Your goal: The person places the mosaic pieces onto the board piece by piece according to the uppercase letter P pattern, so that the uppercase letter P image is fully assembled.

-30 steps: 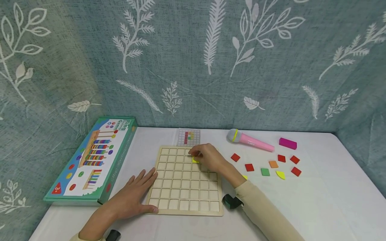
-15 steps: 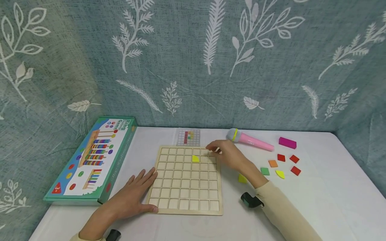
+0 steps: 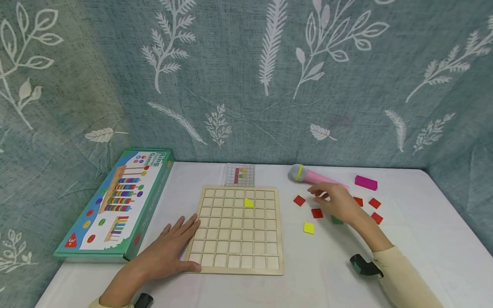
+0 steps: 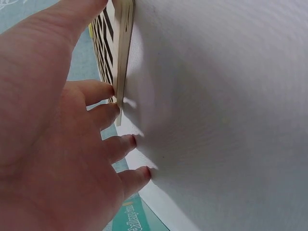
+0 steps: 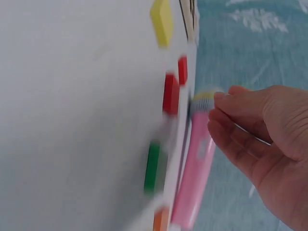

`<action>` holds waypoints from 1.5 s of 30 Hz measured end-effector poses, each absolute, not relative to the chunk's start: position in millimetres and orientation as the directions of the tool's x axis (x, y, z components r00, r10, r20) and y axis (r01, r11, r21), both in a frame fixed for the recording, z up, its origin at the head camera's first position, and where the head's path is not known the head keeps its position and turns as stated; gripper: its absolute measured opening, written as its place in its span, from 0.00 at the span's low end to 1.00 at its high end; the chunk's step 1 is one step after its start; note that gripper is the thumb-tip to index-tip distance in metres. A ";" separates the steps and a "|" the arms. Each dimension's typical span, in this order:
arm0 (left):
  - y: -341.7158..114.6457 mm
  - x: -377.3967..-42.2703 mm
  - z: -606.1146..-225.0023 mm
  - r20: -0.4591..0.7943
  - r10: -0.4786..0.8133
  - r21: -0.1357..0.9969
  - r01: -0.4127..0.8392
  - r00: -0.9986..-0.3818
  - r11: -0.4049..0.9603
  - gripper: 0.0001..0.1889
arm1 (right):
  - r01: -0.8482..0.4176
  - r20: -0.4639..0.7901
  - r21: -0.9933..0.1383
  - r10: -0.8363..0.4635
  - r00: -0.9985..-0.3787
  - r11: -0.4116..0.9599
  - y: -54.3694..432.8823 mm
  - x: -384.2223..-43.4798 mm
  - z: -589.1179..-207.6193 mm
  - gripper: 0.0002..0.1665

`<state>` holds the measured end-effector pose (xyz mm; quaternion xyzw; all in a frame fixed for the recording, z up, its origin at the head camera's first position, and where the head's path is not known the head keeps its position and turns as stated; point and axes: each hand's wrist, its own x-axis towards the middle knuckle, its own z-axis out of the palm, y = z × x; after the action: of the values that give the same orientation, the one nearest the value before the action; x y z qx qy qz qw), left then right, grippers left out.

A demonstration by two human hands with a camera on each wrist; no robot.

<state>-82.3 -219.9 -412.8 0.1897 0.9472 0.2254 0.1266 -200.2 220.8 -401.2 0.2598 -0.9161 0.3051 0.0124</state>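
Right hand (image 3: 338,204) has swung from board (image 3: 236,235) toward red tiles (image 3: 317,213), grip loosely curled, empty; spread left hand (image 3: 169,244) touches the board.

Soft, even light fills the fairly sharp head view, with a faint shadow beside the right sleeve (image 3: 404,273). The 2 wrist views look dimmer: the left hand (image 4: 62,139) shades the tablecloth (image 4: 240,120); the green tile (image 5: 152,168) blurs.

The bare right hand (image 3: 336,203) comes out of a plain beige sleeve (image 3: 406,276) — the bare left hand (image 3: 169,244) out of a matching cuff (image 3: 95,304). The right wrist camera (image 3: 363,266) is black and rounded, the left wrist camera (image 3: 144,300) a dark stub.
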 end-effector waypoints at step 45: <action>-219.4 -81.1 -413.7 -0.144 0.406 0.492 0.290 -0.903 0.821 0.59 | -0.403 0.148 -0.457 -0.379 -0.913 0.793 298.0 -179.9 -405.3 0.20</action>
<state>-81.1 -219.4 -413.7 0.1838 0.9463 0.2364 0.1218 -179.9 298.0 -405.3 0.2068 -0.9465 0.2466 0.0243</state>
